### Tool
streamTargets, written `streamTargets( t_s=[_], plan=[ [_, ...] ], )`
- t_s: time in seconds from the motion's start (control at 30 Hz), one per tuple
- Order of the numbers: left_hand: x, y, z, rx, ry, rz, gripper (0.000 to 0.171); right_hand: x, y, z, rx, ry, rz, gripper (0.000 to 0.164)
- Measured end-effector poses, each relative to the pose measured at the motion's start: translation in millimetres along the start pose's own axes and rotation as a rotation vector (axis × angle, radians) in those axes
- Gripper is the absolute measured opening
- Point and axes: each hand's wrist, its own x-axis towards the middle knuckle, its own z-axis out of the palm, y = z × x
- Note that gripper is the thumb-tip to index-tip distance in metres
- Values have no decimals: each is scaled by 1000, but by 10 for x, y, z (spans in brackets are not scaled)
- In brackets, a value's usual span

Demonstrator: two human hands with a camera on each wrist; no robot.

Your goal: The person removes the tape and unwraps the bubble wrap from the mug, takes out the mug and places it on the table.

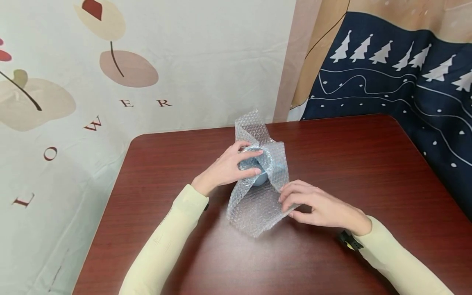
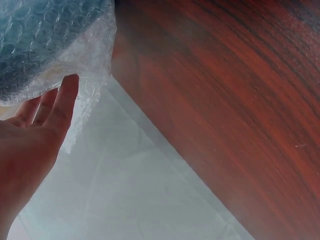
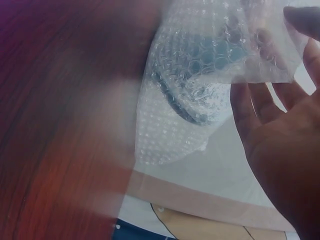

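A sheet of clear bubble wrap (image 1: pixel 254 213) is folded around a rounded blue object (image 1: pixel 261 179) on the table. In the right wrist view the blue shows through the plastic, along with a dark curved edge; its exact kind is hidden by the wrap. My left hand (image 1: pixel 236 164) holds the folded wrap over the object from the left, thumb and fingers spread across it. At the lower right edge of the sheet, my right hand (image 1: pixel 313 205) pinches the wrap between thumb and fingers. The far end of the sheet stands up behind the object.
The dark red wooden table (image 1: pixel 177 164) has rounded far corners. Behind it hangs a pale cloth (image 1: pixel 221 73) with flower prints and letters. A navy cloth (image 1: pixel 368 90) with white trees covers the right side.
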Motion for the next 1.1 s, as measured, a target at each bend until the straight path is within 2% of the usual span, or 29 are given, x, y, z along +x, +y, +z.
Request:
streamTargets(
  t_s=[0.27,0.47,0.8,0.87,0.97,1.1],
  plan=[
    [2,1,3,-1,-2,0,59,-66,-55,5,-25,-58,16,23],
    [1,5,2,0,6,23,58,-96,-21,10,44,-41,2,18],
    [-9,27,3,-12,-7,15,57,-68,-4,14,64,-53,15,15],
    [-10,29,5,-10,-8,15,57,-53,2,11,67,-16,4,17],
    [-15,29,6,-13,-8,9,57,15,10,-1,37,107,35,27],
    [-18,28,7,-24,-8,1,57,173,26,-6,-49,282,220,40]
  ],
)
